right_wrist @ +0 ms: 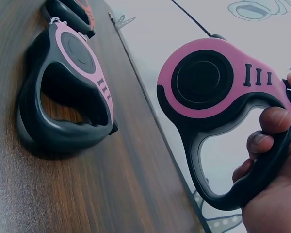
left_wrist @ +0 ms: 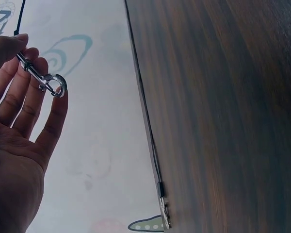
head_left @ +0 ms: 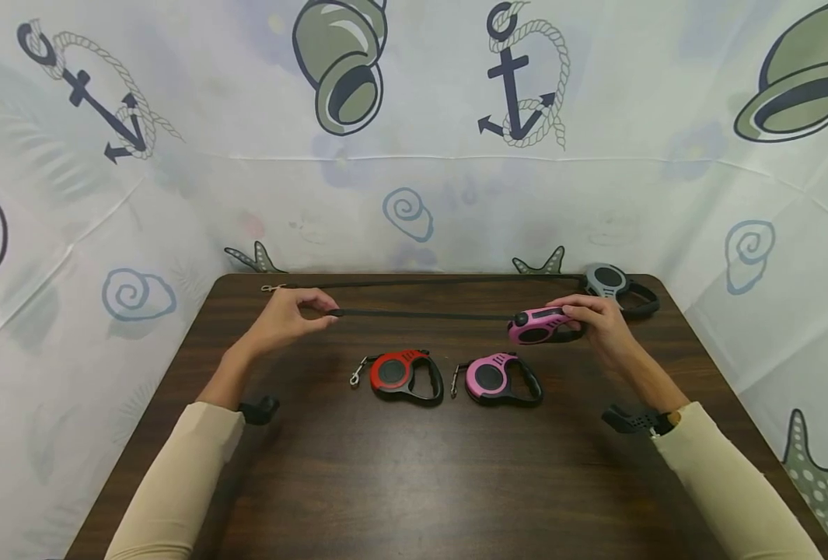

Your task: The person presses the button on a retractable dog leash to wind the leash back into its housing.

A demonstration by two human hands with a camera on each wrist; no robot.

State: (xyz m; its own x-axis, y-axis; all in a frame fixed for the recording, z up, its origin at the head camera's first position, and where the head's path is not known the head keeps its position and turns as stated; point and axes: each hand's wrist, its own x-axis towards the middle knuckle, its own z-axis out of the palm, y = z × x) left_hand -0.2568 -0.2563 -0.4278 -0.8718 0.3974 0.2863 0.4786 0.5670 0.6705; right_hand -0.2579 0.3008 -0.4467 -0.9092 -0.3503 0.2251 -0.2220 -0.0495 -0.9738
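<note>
My right hand (head_left: 599,323) grips the black handle of a pink retractable dog leash (right_wrist: 191,80), its fingers through the handle loop and the thumb up by the button. From that leash a black cord (head_left: 420,314) runs taut leftward above the table to my left hand (head_left: 295,311). There the thumb and fingers pinch the cord's end, and the silver snap hook (left_wrist: 53,85) lies against the fingers in the left wrist view. Below the stretched cord lie a red retractable leash (head_left: 394,372) and a second pink leash (head_left: 490,377), both with cords drawn in and hooks pointing left.
A grey retractable leash (head_left: 607,278) lies at the table's back right corner. Its black cord (head_left: 414,281) stretches along the back edge to a hook (head_left: 271,288) at the left. The brown wooden table (head_left: 414,482) meets a printed cloth backdrop (head_left: 448,210) behind and at both sides.
</note>
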